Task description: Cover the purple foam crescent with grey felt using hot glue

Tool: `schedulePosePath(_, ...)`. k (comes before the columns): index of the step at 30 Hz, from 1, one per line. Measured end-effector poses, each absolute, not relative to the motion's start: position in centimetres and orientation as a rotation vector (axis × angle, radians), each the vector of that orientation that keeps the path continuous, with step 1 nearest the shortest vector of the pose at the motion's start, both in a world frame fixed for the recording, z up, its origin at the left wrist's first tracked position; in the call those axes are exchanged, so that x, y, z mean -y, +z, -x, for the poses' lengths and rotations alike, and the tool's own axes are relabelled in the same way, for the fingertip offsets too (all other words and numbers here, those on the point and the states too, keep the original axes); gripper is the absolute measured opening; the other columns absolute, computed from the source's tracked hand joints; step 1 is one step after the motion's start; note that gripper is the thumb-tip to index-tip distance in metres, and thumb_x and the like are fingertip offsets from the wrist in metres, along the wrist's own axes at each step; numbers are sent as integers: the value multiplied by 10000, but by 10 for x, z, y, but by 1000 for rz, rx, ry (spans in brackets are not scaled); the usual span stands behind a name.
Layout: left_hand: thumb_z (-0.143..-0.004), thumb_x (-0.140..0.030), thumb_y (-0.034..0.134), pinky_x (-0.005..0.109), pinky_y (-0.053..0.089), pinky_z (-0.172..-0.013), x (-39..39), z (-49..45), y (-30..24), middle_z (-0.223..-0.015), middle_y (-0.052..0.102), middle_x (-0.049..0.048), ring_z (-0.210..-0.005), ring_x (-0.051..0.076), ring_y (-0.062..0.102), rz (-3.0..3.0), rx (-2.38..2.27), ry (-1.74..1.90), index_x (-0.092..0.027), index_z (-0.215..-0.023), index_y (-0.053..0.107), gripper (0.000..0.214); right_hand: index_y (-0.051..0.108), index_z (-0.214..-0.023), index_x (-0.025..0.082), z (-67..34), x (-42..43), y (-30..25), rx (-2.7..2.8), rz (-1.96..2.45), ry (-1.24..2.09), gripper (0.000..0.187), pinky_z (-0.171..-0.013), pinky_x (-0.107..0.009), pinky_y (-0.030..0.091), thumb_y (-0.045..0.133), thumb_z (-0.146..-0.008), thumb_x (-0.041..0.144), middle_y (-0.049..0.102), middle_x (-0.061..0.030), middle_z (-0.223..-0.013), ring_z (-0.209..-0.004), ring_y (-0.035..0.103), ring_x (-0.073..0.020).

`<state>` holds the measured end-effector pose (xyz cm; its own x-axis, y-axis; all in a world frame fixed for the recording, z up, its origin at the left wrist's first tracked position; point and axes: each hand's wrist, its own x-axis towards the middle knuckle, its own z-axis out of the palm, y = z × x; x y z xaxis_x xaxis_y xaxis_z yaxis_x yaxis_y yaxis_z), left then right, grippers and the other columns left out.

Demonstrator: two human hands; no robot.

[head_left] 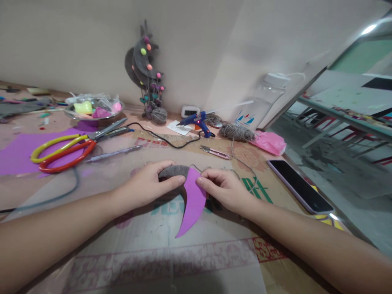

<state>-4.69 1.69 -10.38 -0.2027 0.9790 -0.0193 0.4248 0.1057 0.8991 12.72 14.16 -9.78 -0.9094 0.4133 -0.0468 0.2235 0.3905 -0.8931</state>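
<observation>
Part-wound crescent in our grip!
We've L hand pinching the grey end, R hand pinching the purple edge by thumb + fingers, held over the plastic sheet; glue gun & yarn bundle behind, phone off R.

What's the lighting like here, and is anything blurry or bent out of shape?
In the head view, a light glares at upper right; in the head view, a dark shadow crosses the sheet at the bottom; in the head view, the far table looks soft, the purple crescent clearer, and the bottle leans right, perhaps from lens stretch.
</observation>
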Motion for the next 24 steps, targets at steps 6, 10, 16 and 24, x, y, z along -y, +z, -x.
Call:
schedulePosePath(6, -793, -461, 551, 236, 409, -597, -17, 48, -107, -746, 618, -5, -708, 171, 558, -1382, -1752, 983, -206, -835, 605, 265, 530, -658, 166, -127, -142, -98, 2456, 568, 1548, 316, -520, -206, 354, 507, -872, 398, 503, 32, -579, -528, 441, -73)
schedulePosePath(10, -801, -433, 542, 229, 394, -575, -18, 48, -107, -706, 587, -15, -650, 149, 528, -1301, -1715, 1079, -193, -834, 584, 246, 506, -647, 165, -128, -140, -99, 2383, 587, 1605, 334, -490, -195, 345, 520, -863, 420, 480, 42, -564, -500, 430, -63)
schedulePosePath(16, -845, -419, 496, 211, 351, -541, -20, 49, -107, -616, 471, -44, -578, 107, 444, -1205, -1570, 1208, -181, -665, 475, 299, 531, -628, 160, -130, -154, -85, 2547, 566, 1329, 423, -465, -205, 366, 420, -905, 460, 528, 19, -559, -473, 468, -78)
schedulePosePath(24, -812, -426, 552, 196, 367, -539, -17, 47, -104, -657, 535, -39, -591, 105, 490, -1158, -1568, 1103, -172, -748, 568, 262, 595, -1173, 163, -132, -232, -100, 2728, 575, 37, 323, -913, -365, 443, 527, -867, 242, 612, -111, -1168, -1082, 555, -233)
